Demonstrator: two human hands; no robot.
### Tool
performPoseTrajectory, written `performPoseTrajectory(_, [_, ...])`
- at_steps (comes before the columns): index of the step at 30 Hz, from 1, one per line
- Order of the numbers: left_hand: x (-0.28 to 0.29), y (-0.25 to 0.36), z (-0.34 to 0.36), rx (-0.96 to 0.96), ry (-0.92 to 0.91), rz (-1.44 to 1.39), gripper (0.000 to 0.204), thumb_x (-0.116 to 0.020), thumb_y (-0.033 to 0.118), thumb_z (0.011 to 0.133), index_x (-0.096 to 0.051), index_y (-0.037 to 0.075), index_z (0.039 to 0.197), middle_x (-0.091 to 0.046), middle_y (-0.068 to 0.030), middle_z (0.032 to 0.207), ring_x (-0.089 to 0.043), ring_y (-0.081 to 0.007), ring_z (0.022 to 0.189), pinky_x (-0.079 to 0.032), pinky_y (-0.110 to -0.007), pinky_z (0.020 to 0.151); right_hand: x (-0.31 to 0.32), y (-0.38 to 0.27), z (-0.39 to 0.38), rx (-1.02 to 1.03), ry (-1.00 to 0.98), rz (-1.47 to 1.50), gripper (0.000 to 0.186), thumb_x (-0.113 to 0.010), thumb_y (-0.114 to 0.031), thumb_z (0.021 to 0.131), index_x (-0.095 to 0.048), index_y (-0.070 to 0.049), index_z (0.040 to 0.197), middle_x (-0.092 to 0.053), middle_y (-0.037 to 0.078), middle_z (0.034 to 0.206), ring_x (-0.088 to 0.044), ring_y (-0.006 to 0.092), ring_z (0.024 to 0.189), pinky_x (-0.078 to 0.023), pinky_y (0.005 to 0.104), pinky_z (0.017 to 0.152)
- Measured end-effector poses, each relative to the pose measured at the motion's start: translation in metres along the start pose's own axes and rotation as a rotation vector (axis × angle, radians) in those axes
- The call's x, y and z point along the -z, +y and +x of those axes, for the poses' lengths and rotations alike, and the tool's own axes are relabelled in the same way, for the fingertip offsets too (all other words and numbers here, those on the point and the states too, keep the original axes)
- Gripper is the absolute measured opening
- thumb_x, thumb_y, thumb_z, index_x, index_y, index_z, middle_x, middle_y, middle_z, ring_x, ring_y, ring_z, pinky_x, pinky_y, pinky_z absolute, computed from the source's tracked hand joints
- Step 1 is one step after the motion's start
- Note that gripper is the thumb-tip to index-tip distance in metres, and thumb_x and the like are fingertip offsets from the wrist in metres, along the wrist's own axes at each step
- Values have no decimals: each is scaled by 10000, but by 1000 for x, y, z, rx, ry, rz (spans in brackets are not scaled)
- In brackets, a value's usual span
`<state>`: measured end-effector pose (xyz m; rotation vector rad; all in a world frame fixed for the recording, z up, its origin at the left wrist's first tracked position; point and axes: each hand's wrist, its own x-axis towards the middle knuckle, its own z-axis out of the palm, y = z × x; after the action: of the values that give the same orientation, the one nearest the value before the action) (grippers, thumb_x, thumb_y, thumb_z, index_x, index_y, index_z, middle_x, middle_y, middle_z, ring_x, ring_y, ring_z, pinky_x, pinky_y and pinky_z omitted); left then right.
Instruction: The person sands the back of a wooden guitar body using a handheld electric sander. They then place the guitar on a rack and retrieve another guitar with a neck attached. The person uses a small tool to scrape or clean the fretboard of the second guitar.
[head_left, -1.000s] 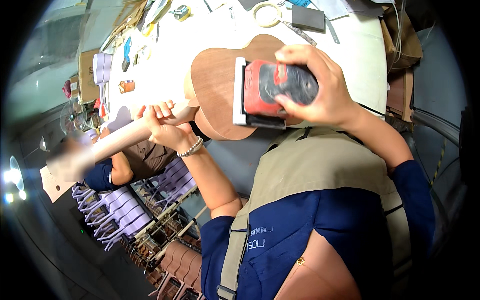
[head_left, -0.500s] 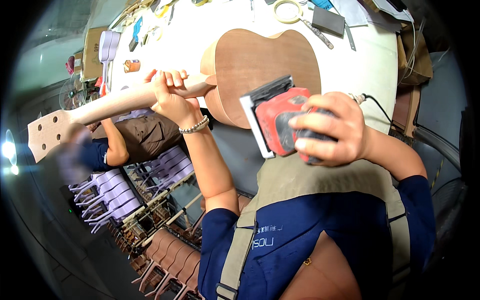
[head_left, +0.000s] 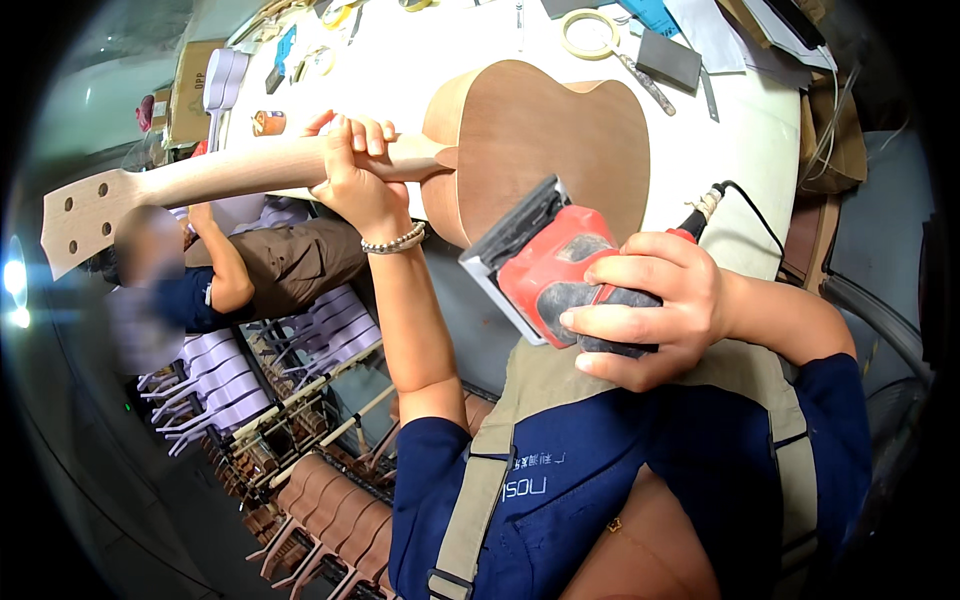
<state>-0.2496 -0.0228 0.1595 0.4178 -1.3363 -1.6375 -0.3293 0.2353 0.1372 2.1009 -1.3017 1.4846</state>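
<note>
An unfinished wooden ukulele (head_left: 555, 130) lies with its back up, body over the white table and neck pointing left. My left hand (head_left: 362, 172) is wrapped around the pale neck near where it joins the body. My right hand (head_left: 655, 310) grips a red and black electric sander (head_left: 570, 265), its cord running off to the right. The sander is tilted, with its flat pad turned toward the near side of the body. Its upper edge overlaps the body in the view; I cannot tell whether they touch.
The white table (head_left: 740, 150) bears a roll of tape (head_left: 590, 33), a grey block (head_left: 668, 62), a ruler and an orange tin (head_left: 268, 123). Racks of lilac ukulele bodies (head_left: 225, 380) and brown ones (head_left: 335, 510) stand at lower left. Another person (head_left: 225, 275) is at the left.
The sander in my right hand has come nearer to me and slightly left, tilting more. My left hand keeps its hold on the neck. The ukulele has shifted slightly in view.
</note>
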Motion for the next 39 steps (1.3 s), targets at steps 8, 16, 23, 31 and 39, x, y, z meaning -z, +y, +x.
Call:
performPoseTrajectory(8, [2, -3, -1, 14, -7, -26, 164, -453, 16, 843, -420, 45, 1001, -386, -34, 601, -405, -121, 515, -416, -319, 543, 2, -2, -4, -30, -26, 13, 247, -626, -183, 672, -563, -219, 908, -606, 31, 958, -569, 238, 751, -442, 314, 550])
performPoseTrajectory(16, [8, -9, -2, -43, 87, -59, 195, -485, 24, 827, -429, 45, 1013, -395, -34, 605, -413, -123, 512, -406, -302, 532, 27, 2, -4, -402, 164, -140, 488, -752, -124, 530, -553, -99, 974, -599, 117, 943, -580, 291, 779, -483, 369, 645])
performPoseTrajectory(23, [-14, -7, -9, -88, 86, -37, 183, -493, 13, 826, -413, 35, 989, -414, -22, 604, -417, -111, 500, -417, -301, 528, 15, 48, 41, -437, 334, -193, 548, -753, -30, 564, -526, 5, 1062, -560, 157, 1020, -576, 243, 880, -464, 288, 762])
performPoseTrajectory(31, [-18, -5, -7, -43, 154, -35, 222, -488, -4, 814, -391, 34, 1010, -408, -35, 606, -417, -115, 493, -432, -291, 527, 10, 46, 64, -405, 536, -271, 428, -718, -116, 508, -560, -90, 905, -568, 70, 821, -570, 259, 745, -452, 325, 654])
performPoseTrajectory(39, [-32, -3, -13, -85, 262, 120, 226, -498, -18, 800, -427, 23, 1011, -462, -39, 632, -438, -98, 514, -412, -229, 499, 10, 54, 70, -242, 611, -227, 432, -747, -97, 579, -563, 15, 954, -577, 135, 790, -579, 257, 649, -466, 312, 565])
